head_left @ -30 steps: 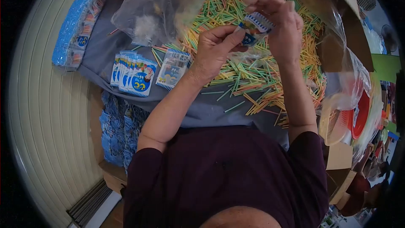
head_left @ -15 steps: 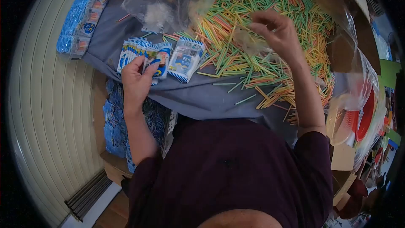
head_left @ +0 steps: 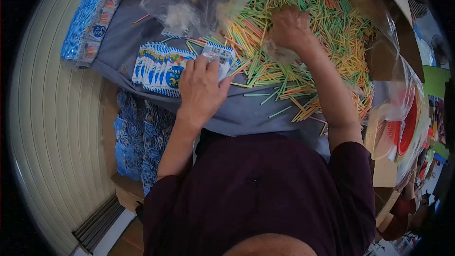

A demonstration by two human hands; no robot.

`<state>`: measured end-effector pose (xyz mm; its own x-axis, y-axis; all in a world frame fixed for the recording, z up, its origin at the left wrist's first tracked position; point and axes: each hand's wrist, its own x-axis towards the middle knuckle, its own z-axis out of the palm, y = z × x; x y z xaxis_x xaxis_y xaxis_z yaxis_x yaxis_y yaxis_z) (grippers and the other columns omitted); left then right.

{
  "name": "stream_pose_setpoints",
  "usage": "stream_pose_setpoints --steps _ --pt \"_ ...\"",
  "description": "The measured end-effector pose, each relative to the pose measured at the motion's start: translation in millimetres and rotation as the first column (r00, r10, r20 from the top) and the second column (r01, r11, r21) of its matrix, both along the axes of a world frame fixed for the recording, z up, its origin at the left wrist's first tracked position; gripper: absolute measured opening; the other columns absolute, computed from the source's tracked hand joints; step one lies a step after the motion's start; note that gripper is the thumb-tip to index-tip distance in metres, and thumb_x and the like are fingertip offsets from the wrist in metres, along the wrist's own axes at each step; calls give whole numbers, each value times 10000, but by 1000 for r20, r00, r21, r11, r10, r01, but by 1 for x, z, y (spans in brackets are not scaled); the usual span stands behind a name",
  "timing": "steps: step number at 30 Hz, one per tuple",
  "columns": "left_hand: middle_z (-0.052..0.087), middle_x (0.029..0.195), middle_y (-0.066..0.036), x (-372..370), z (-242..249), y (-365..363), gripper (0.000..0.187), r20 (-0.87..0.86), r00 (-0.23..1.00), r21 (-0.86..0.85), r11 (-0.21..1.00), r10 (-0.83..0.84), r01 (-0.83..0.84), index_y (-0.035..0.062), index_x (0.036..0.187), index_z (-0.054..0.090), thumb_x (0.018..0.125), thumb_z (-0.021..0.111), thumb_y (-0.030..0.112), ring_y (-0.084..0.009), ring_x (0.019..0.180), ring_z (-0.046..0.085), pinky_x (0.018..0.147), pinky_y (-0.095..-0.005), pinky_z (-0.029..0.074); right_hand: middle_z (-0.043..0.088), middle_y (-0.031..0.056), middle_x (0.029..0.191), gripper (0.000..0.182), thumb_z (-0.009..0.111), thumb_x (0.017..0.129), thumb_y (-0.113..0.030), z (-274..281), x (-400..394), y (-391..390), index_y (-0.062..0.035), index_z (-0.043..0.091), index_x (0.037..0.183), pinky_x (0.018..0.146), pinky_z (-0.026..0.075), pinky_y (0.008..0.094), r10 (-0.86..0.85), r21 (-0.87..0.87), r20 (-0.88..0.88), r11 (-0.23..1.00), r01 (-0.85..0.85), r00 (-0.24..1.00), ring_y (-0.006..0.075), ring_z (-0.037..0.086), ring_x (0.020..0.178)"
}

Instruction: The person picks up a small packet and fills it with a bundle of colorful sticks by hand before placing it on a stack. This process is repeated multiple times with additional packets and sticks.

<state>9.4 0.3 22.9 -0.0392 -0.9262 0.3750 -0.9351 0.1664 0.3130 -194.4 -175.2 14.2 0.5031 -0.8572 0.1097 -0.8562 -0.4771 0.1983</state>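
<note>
Left hand (head_left: 201,87) flat on packet (head_left: 219,57), right hand (head_left: 290,28) clenched — grabbing coloured sticks (head_left: 332,23)

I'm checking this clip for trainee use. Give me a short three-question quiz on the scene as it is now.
1. True or false: the right hand rests on the pile of sticks.
2. What does the left hand touch? A) red basket B) packet C) cardboard box
3. Fill in: the row of packets lies on a ___ cloth.

Key: 1 true; 2 B; 3 grey.
</note>
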Motion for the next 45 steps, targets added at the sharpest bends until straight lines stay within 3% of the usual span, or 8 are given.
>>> stream_pose_setpoints --steps 8,10,14,16,25,35,40,45 --pt "531 812 -105 -13 -23 2 111 148 989 -71 997 -20 31 26 792 615 688 649 40 -294 782 561 616 -377 492 574 233 760 222 544 816 -192 -8 -43 -18 4 583 913 728 513 515 -54 147 435 989 -12 899 402 621 786" --pt "557 779 -99 -6 -24 2 56 -48 997 -147 987 -68 60 21 769 626 717 644 9 -286 717 576 604 -378 489 498 203 673 209 554 826 -194 -16 -52 -27 -1 504 891 664 459 524 10 67 833 991 -118 553 398 554 661" --pt "582 740 -100 -5 -24 -1 9 -356 934 -139 990 -41 -10 -3 781 650 772 654 -6 -267 655 584 597 -348 473 473 76 599 199 530 904 -172 -2 -70 -27 25 553 907 543 404 396 -185 295 855 942 -161 484 202 484 571" --pt "598 732 -111 -4 -16 -2 42 -601 796 45 997 77 -62 -27 809 661 813 680 11 -249 638 586 588 -325 453 401 8 571 132 570 910 -162 -9 -72 -32 -45 553 851 504 341 330 -551 562 826 781 -274 122 133 369 530" --pt "606 804 -92 -1 -18 -9 95 -168 981 -257 965 -93 47 0 881 686 785 682 -2 -266 750 583 660 -364 460 303 -63 588 246 555 998 -251 -5 -67 -32 -130 505 789 430 201 250 -612 210 669 699 -683 -421 60 245 469" --pt "616 821 -109 12 -19 2 112 -89 992 -71 994 -85 79 -1 887 696 777 683 -13 -294 747 590 693 -365 486 269 -70 588 232 549 1002 -253 12 -67 -21 -131 512 808 431 195 246 -593 320 695 761 -564 -407 62 223 472" --pt "612 738 -68 12 -10 -5 55 -668 742 -13 997 -62 71 -39 811 680 779 723 -41 -133 665 586 604 -247 460 266 -69 598 221 532 1011 -256 38 -57 -6 -125 512 834 440 202 239 -607 427 700 778 -461 -376 61 221 482" --pt "617 719 -45 -22 15 -38 101 -737 654 -102 985 -170 141 -41 824 683 763 760 -20 -93 626 584 564 -237 451 286 -54 607 234 500 1022 -261 56 -54 0 -101 509 851 462 233 247 -536 307 712 819 -485 -454 72 246 506"
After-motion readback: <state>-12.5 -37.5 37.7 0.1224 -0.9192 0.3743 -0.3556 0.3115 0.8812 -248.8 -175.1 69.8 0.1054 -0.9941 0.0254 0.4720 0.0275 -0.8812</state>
